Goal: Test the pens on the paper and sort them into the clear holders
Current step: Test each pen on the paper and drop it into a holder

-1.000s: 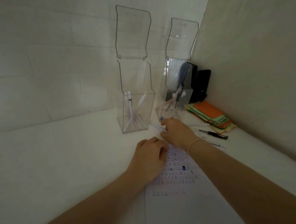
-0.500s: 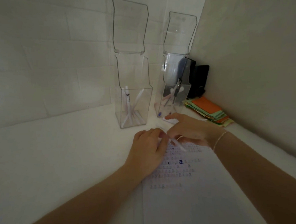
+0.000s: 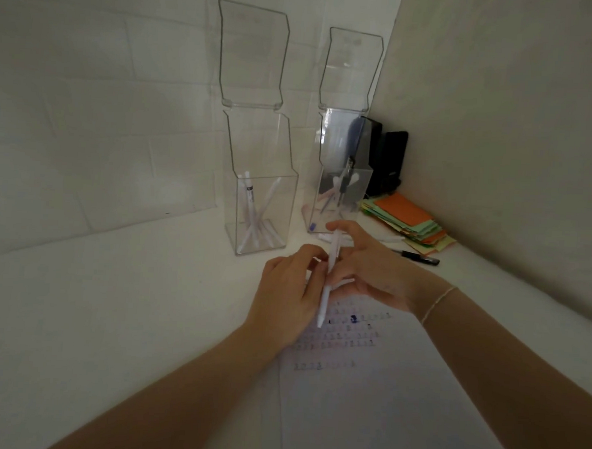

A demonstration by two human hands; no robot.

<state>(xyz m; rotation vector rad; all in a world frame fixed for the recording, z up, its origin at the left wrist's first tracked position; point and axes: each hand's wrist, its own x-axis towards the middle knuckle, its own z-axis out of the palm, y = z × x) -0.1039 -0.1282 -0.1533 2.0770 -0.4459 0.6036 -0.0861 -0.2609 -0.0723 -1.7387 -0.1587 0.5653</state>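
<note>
While both hands grip one white pen [image 3: 329, 277] above the paper [image 3: 365, 382], the left hand [image 3: 284, 299] pinching its middle and the right hand [image 3: 367, 272] curled round the upper barrel, a slip could send it rolling off the table [image 3: 112, 300]. Two clear holders stand behind: the left holder [image 3: 261, 212] holds about four pens, the right holder [image 3: 340, 199] several.
</note>
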